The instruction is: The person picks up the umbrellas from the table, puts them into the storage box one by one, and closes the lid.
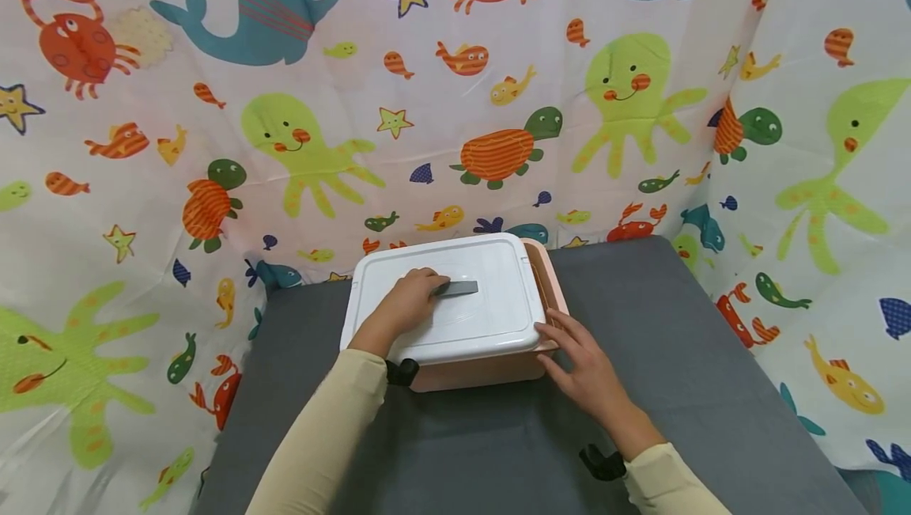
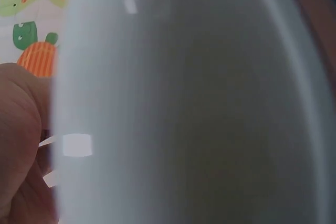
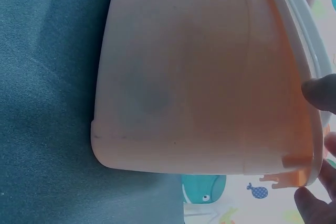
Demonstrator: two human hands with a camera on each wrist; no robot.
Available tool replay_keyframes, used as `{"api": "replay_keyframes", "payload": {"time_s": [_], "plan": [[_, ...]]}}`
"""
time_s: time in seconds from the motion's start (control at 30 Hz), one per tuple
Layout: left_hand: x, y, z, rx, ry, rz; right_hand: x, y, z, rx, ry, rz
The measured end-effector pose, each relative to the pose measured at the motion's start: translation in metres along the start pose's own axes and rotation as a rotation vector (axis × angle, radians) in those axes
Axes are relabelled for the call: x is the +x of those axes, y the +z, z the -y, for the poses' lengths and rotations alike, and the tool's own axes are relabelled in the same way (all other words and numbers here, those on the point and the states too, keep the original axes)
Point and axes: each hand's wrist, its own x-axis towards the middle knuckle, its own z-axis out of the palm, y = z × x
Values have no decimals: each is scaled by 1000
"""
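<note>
A pale pink plastic box [image 1: 477, 373] stands on the grey table under a white lid [image 1: 398, 278]. The lid sits shifted to the left, so a strip along the box's right side is uncovered. My left hand [image 1: 410, 303] grips the grey handle [image 1: 463, 288] in the middle of the lid. At the near right corner, my right hand [image 1: 585, 365] touches the lid's edge and the box rim with extended fingers and thumb. In the right wrist view, the thumb [image 3: 320, 94] meets the rim. The lid [image 2: 194, 98] fills most of the left wrist view, blurred.
Dark grey cloth covers the table [image 1: 633, 301] around the box. A white curtain [image 1: 427, 191] printed with sea animals hangs behind the table and at both sides, close to the box's far edge. Black wrist straps [image 1: 605, 463] show below the hands.
</note>
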Motion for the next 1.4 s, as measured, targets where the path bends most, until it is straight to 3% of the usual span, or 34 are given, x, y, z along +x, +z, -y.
{"api": "replay_keyframes", "payload": {"time_s": [0.3,0.67,0.83,0.97,1.4], "plan": [[12,-1,-11,-3,31,15,3,0,1,-35,9,2],[20,1,-23,25,15,32,4,-9,-8,-26,46,20],[22,4,-28,30,26,34,2,-14,-12,-15,96,47],[22,6,-32,37,33,32,0,-18,-16,-5,118,76],[16,15,-37,-19,-35,47,-9,-22,-27,-13,132,163]]}}
